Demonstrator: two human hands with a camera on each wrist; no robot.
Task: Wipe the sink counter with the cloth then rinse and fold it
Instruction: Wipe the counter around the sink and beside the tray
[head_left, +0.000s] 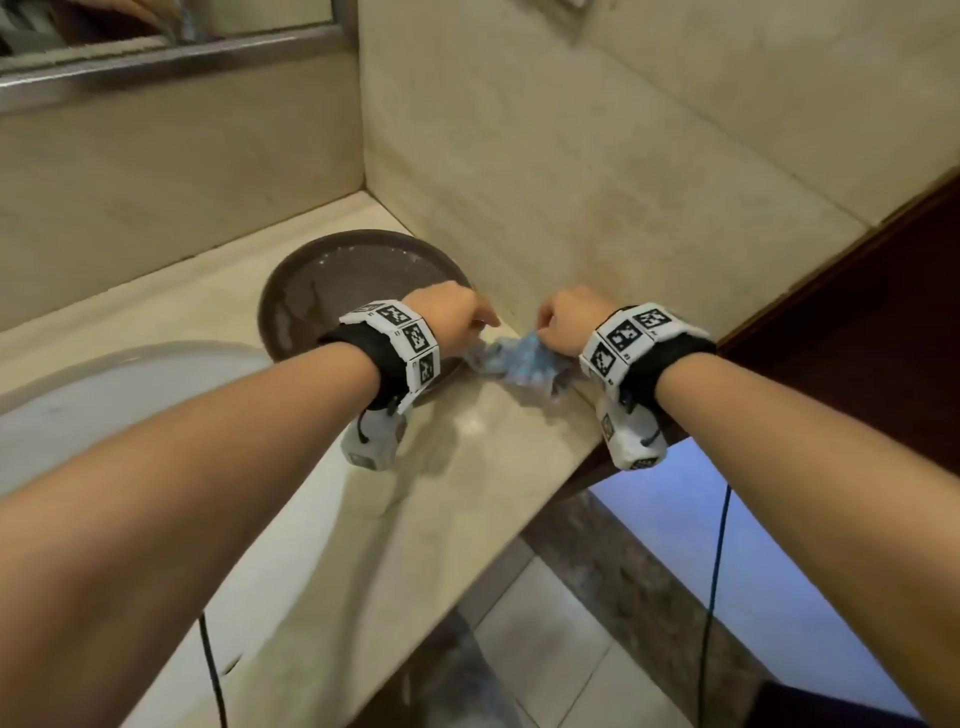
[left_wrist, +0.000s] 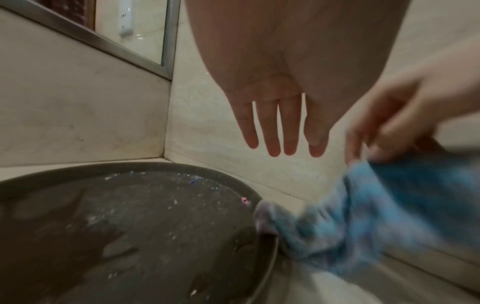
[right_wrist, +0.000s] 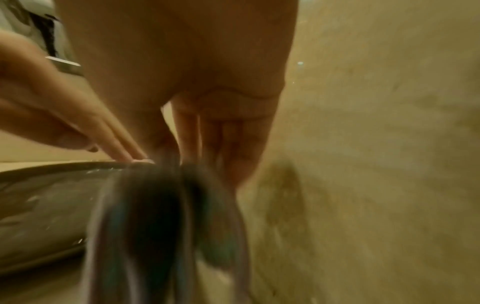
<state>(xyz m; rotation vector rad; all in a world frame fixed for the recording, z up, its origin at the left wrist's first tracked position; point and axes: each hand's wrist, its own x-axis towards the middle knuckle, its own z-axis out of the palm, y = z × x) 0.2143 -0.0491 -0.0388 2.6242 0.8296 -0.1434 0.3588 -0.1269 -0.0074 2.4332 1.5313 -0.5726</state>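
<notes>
A crumpled blue cloth (head_left: 524, 359) lies on the beige counter (head_left: 467, 467) near the wall corner, and one end (left_wrist: 270, 218) reaches the rim of a dark round tray (head_left: 332, 291). My right hand (head_left: 545, 332) pinches the cloth's top edge and lifts it a little; the right wrist view shows the cloth (right_wrist: 166, 216) hanging blurred under its fingers (right_wrist: 228, 156). My left hand (head_left: 480, 322) hovers just left of the cloth with straight fingers (left_wrist: 275, 144) and holds nothing.
The wet, speckled tray (left_wrist: 130, 226) sits in the counter's back corner against tiled walls (head_left: 571, 182). A white sink basin (head_left: 104, 405) lies to the left. The counter's front edge (head_left: 587, 457) drops to a tiled floor, and a mirror frame (head_left: 156, 57) is above.
</notes>
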